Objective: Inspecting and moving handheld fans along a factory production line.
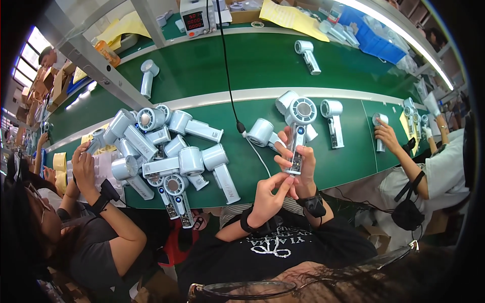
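Upright in my right hand (306, 164) is a light-blue handheld fan (303, 112), its round head up and its lit display facing me. The fingers wrap round its handle, whose lower part shows parts inside. My left hand (269, 198) is closed in a pinch at the handle's bottom end. A thin white cable (258, 155) runs down into these fingers; its plug is mostly hidden by them. Just behind the held fan lie another fan (261, 132) and one more, partly covered (286, 101). A fan (332, 123) lies to the right.
A heap of fans (191, 160) covers the bench at left, some overhanging its front edge. A black cable (226, 65) hangs down to the white one. A power supply (196, 19) and a blue bin (374, 38) stand behind. Co-workers' hands (85, 169) (386, 134) work on either side.
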A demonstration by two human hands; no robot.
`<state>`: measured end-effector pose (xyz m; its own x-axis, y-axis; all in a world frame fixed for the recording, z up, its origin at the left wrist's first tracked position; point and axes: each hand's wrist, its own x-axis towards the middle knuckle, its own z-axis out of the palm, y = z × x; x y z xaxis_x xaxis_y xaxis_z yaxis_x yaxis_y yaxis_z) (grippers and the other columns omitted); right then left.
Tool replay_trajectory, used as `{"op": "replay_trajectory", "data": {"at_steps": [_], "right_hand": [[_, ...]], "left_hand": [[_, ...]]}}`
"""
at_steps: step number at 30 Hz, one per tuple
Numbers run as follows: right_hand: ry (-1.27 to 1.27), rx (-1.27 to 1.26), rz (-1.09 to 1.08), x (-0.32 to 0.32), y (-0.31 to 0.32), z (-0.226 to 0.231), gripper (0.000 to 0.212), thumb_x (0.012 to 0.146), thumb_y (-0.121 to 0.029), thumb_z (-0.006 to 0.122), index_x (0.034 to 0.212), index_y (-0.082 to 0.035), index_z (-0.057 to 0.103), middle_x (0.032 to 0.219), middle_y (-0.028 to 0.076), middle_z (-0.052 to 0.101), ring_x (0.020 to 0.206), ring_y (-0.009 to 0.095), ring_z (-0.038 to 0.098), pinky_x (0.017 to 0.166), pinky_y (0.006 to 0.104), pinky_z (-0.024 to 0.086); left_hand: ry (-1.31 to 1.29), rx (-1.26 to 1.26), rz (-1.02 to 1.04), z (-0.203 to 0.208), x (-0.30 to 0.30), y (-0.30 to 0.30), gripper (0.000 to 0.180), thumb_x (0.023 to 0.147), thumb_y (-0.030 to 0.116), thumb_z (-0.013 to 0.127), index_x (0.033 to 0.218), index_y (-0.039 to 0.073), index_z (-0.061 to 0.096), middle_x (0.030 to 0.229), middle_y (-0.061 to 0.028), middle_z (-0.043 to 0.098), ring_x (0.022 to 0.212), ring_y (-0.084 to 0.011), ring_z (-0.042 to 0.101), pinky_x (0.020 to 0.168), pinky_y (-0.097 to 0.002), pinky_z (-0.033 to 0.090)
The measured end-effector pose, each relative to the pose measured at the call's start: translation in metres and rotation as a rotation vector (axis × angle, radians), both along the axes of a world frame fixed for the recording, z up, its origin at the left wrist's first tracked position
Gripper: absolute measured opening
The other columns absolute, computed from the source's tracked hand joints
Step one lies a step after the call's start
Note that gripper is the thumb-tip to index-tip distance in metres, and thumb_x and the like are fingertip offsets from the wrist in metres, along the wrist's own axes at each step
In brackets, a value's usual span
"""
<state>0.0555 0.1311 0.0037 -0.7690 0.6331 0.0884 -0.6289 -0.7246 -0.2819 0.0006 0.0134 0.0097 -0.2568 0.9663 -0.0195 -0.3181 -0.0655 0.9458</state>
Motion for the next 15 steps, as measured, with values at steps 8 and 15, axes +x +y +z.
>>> {"op": "replay_trajectory", "data": {"at_steps": [8,15], "right_hand": [[-0.061,0.083,-0.099,-0.003,-0.003,-0.003,0.044,0.085,-0.01,0.059,0.126,-0.004,0.043,0.097,0.007,0.042,0.071,0.009,0.041,0.051,0.021,0.041],[-0.155,0.308,-0.202,0.0,-0.006,0.006,0.051,0.082,-0.009,0.063,0.128,-0.006,0.041,0.095,0.007,0.043,0.067,0.009,0.043,0.048,0.021,0.041]], "left_hand": [[-0.185,0.02,0.057,-0.006,0.005,-0.001,0.023,0.098,0.01,0.047,0.092,-0.01,0.058,0.066,-0.0077,0.057,0.06,-0.015,0.06,0.061,-0.028,0.054],[-0.213,-0.001,0.032,0.001,-0.001,-0.006,0.023,0.098,0.009,0.048,0.094,-0.011,0.058,0.066,-0.0072,0.056,0.059,-0.015,0.059,0.06,-0.0278,0.054]]}}
